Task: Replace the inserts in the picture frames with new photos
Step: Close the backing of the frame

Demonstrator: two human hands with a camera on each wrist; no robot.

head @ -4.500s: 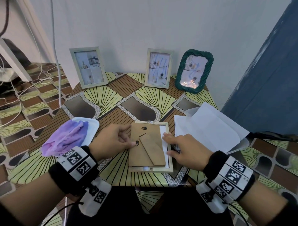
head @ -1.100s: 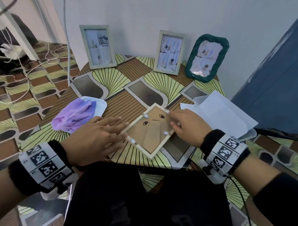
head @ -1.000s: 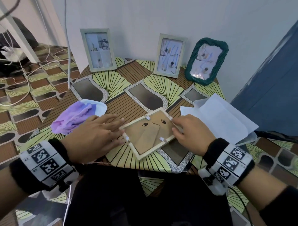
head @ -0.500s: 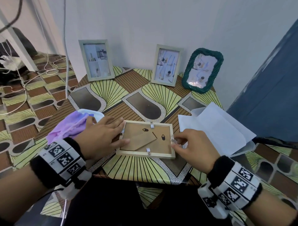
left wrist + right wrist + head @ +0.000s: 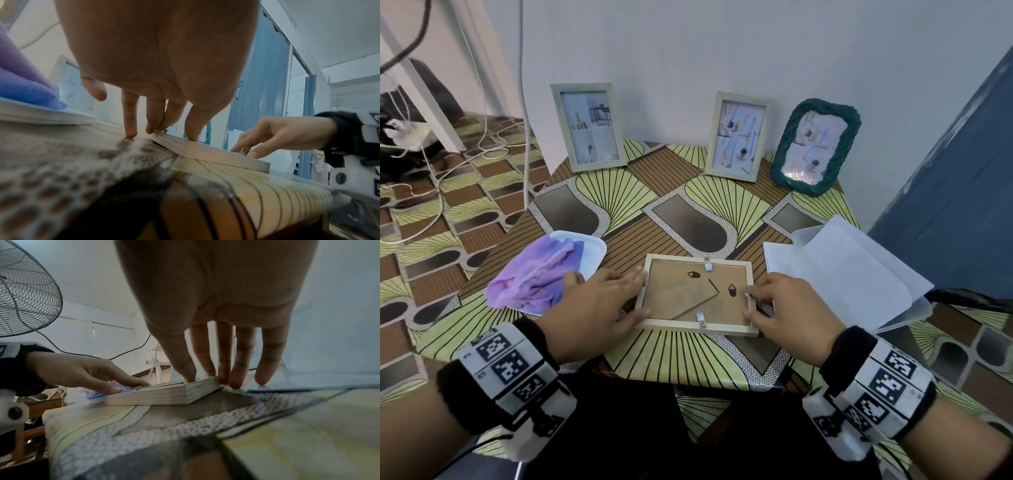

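A light wooden picture frame (image 5: 697, 330) lies face down and lengthwise on the patterned table (image 5: 688, 363). Its brown backing board (image 5: 678, 291), with folded stand and small metal tabs, faces up. My left hand (image 5: 636, 295) rests with straight fingers on the frame's left rail; in the left wrist view the left hand (image 5: 164, 128) has fingertips on the frame (image 5: 216, 155) and on the table beside it. My right hand (image 5: 751, 305) touches the right rail. In the right wrist view the right hand (image 5: 209, 378) has thumb and forefinger on top of the frame (image 5: 164, 394), the other fingers on the table alongside.
Two pale frames (image 5: 589, 126) (image 5: 738, 135) and a green woven frame (image 5: 816, 147) stand against the back wall. A white tray (image 5: 594, 248) with a purple cloth (image 5: 534, 277) sits to the left. White sheets in a clear sleeve (image 5: 842, 274) lie to the right, near a blue door (image 5: 962, 171).
The face-down frame was turned from upright to lengthwise on the table. Both hands moved to its short ends, left hand on the left rail, right hand on the right rail.
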